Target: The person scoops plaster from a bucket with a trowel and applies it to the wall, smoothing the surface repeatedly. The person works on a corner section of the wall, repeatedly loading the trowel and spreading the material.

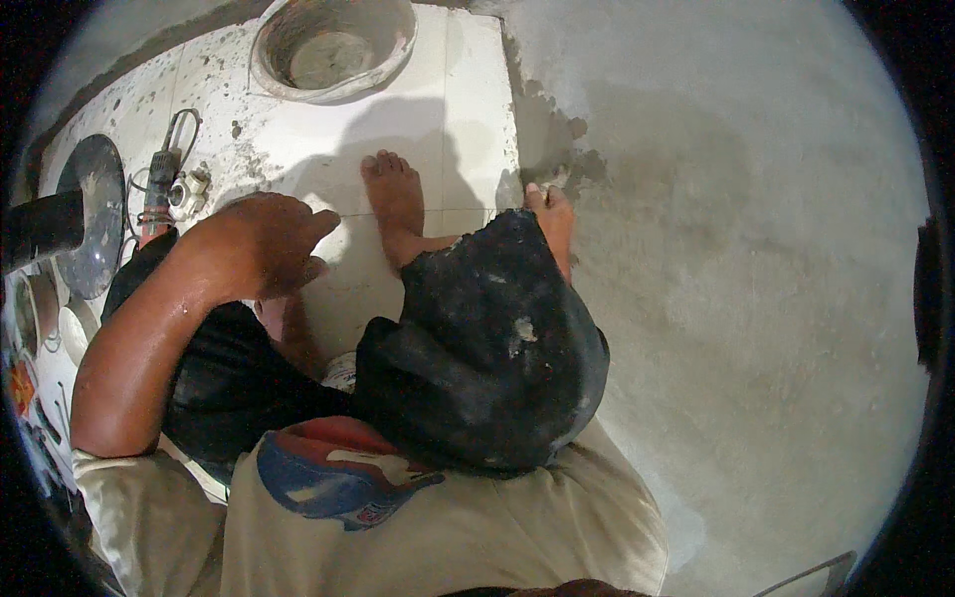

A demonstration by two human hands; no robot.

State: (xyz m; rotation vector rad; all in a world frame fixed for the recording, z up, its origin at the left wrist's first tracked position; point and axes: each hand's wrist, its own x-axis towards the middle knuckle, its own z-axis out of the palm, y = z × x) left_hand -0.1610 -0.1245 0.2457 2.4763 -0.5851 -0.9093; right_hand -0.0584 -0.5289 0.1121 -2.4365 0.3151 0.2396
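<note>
At the far left, well to the near side of the basin [393, 50], a pale round dish [78, 328] lies among clutter too blurred to make out. A black disc [99, 179] with grey smears lies left of the basin and nearer the person, a dark bar [45, 231] crossing in front of it. Just right of the disc, left of and nearer than the basin, is what looks like a corded power tool [157, 194], dark with a reddish end; a small metal fitting [187, 194] lies against or close beside it. The left hand [269, 244] hangs on the near side of the basin, nearest this tool, fingers loosely bent and apart from the thumb, gripping nothing visible. The basin has a whitish rim and grey residue inside, and sits on white tiles [477, 99] spattered grey. One bare foot [393, 189] is nearer than the basin; the other [554, 211] is farther right, by grey cement [756, 298] with damp patches. The right hand's fingers cannot be told.
</note>
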